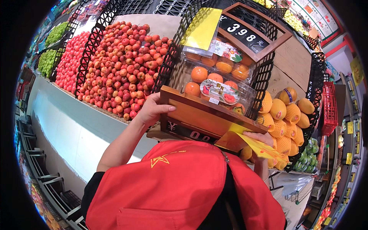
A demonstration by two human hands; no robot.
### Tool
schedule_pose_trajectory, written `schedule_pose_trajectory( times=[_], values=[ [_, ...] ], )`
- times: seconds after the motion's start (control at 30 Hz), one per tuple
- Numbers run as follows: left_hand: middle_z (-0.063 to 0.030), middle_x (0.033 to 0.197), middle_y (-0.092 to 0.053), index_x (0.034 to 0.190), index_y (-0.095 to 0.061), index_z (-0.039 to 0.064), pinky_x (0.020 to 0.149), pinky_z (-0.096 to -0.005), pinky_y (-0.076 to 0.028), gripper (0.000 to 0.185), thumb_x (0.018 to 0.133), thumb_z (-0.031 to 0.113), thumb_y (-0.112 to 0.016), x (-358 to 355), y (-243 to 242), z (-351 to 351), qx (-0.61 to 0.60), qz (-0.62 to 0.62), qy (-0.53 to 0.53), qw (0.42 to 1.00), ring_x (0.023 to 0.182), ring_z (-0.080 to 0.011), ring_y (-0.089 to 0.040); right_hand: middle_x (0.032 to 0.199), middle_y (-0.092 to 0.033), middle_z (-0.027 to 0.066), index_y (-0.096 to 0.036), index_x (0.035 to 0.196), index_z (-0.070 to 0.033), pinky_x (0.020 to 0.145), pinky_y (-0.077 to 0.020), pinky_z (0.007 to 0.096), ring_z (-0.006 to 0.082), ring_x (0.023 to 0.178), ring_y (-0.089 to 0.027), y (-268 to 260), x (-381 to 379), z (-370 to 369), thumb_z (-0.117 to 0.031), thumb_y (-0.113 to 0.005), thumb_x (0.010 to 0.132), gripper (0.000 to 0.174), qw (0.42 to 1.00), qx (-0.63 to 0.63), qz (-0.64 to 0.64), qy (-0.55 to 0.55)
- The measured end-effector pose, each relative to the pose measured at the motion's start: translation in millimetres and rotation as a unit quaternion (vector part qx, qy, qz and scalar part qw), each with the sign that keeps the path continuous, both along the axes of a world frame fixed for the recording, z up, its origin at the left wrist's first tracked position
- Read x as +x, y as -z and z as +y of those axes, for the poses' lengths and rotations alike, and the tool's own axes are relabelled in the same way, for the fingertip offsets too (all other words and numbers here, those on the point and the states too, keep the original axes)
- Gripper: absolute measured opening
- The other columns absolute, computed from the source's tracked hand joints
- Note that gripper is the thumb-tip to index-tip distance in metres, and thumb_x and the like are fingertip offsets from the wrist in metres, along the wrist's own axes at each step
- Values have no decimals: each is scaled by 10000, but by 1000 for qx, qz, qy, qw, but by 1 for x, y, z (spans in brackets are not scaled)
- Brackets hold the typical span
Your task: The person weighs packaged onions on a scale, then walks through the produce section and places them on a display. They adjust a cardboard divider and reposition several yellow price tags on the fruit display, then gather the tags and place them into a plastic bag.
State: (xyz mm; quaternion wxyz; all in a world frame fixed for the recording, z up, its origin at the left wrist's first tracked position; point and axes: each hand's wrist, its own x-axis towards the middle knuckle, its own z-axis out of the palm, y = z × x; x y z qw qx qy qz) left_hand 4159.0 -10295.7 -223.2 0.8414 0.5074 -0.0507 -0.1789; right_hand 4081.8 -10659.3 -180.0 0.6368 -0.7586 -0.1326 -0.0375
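Observation:
My left hand grips the left end of a wooden-framed price sign, its thumb lying across the front. At the right end, my right hand holds the same frame, partly hidden behind a yellow paper card that hangs down there. The sign is held tilted in front of my red apron. Just beyond it, clear plastic boxes of persimmons with printed labels lie between black lattice dividers. A second wooden-framed price board stands over the boxes, beside a yellow card in a clear sleeve.
Small red apples or similar fruit are heaped left of a black lattice divider. Yellow fruit in foam nets is piled at the right. A red plastic basket stands farther right. The white display front curves along the left.

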Motion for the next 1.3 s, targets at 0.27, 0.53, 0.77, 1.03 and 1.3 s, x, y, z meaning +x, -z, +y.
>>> schedule_pose_trajectory(
  times=[0.27,0.53,0.77,1.03,1.3],
  values=[
    [-67,989,-645,1079,-581,-6,818,-297,-497,497,621,-45,-771,0,-23,-16,100,21,63,993,908,-129,-603,1068,-575,200,-698,792,-8,949,-367,379,293,1051,-533,-1,-9,-5,-325,-672,770,318,996,-17,-83,33],
    [-138,932,-655,1035,-570,-71,781,-297,-504,339,713,-27,-665,-2,-27,-17,127,20,126,984,891,-190,-629,932,-636,110,-662,837,34,742,-507,258,187,834,-610,3,-35,-31,83,-652,714,132,959,195,64,195],
    [-65,930,-633,1200,-505,-10,648,-178,-406,449,778,63,-640,15,4,-8,133,-1,38,990,768,-87,-548,805,-628,98,-645,800,13,714,-453,277,174,775,-579,-69,-94,-158,-131,-620,795,146,909,-97,-141,380],
    [-149,1362,-392,1261,-459,58,998,-362,-362,691,647,69,-778,30,-137,-78,207,-614,-182,740,1223,-280,-432,938,-639,148,-610,1018,52,818,-511,341,231,874,-637,-224,-79,-141,-61,-679,751,298,886,-61,-237,394],
    [-233,1347,-313,1369,-292,137,991,-529,-281,1025,515,253,-848,12,-161,-142,347,-688,-38,637,1232,-400,-338,935,-654,90,-608,1020,16,744,-519,285,172,839,-633,-183,50,-13,52,-700,707,328,985,106,-122,51]
  ],
)
